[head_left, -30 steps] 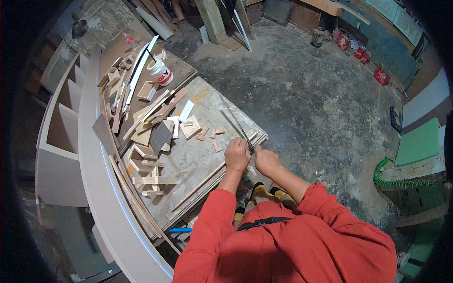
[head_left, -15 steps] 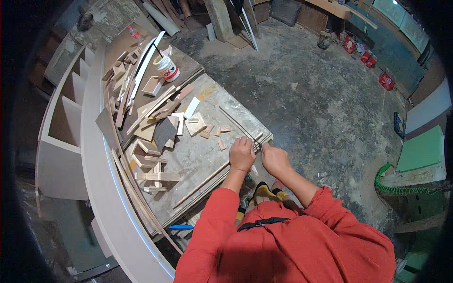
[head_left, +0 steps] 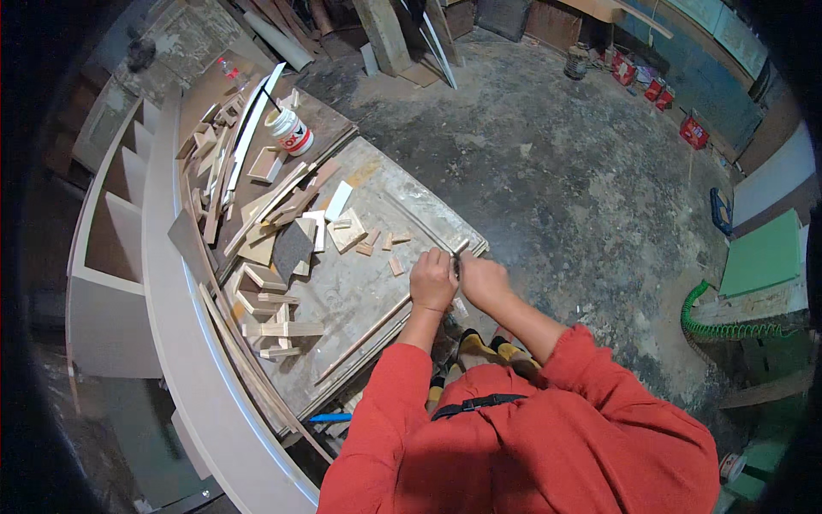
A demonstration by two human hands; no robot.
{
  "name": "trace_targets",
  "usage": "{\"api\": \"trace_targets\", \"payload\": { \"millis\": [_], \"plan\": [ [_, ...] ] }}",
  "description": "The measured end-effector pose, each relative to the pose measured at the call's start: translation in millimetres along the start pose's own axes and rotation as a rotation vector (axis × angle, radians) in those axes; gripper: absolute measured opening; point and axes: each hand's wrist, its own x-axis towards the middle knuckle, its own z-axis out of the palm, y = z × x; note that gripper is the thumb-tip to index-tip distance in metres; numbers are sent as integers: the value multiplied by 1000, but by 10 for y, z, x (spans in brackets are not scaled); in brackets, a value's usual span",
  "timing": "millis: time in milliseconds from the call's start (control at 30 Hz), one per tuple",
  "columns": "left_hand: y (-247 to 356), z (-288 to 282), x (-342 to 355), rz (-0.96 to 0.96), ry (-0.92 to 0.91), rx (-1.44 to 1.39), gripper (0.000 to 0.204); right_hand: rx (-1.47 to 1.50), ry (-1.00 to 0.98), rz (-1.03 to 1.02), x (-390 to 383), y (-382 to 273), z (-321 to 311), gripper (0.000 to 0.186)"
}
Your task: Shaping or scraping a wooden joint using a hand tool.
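At the near right edge of the worn board worktop (head_left: 368,325), my left hand (head_left: 433,278) is closed on a thin pale wooden strip (head_left: 461,246). Beside it, my right hand (head_left: 482,278) is closed round a dark tool (head_left: 456,264), mostly hidden between the hands. Small wood offcuts (head_left: 396,264) lie left of my hands. Farther back are a white strip (head_left: 337,202), a dark grey piece (head_left: 291,250) and a white tub (head_left: 294,134) with a stick in it.
A long curved shelving piece (head_left: 218,394) runs along the left, beside heaped wood pieces (head_left: 265,223). Concrete floor (head_left: 582,206) spreads right of the worktop, with red containers (head_left: 692,130) by the far wall. A green coiled hose (head_left: 719,328) and green board (head_left: 756,257) are at the right.
My right hand has shifted slightly forward along with the dark tool, and less of its long thin part shows beyond my hands. The view has swayed slightly.
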Motion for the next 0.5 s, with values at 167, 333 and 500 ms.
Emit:
{"api": "trace_targets", "payload": {
  "millis": [167,333,500],
  "plan": [
    [12,-23,-23,-50,-2,1,12,-18,-4,-9,-95,18,-58,19],
    [0,-8,-31,-39,9,-3,12,-82,-42,37,-268,41,-51,16],
    [8,-9,-14,-70,-34,2,11,6,-11,25,69,-139,-9,19]
  ]
}}
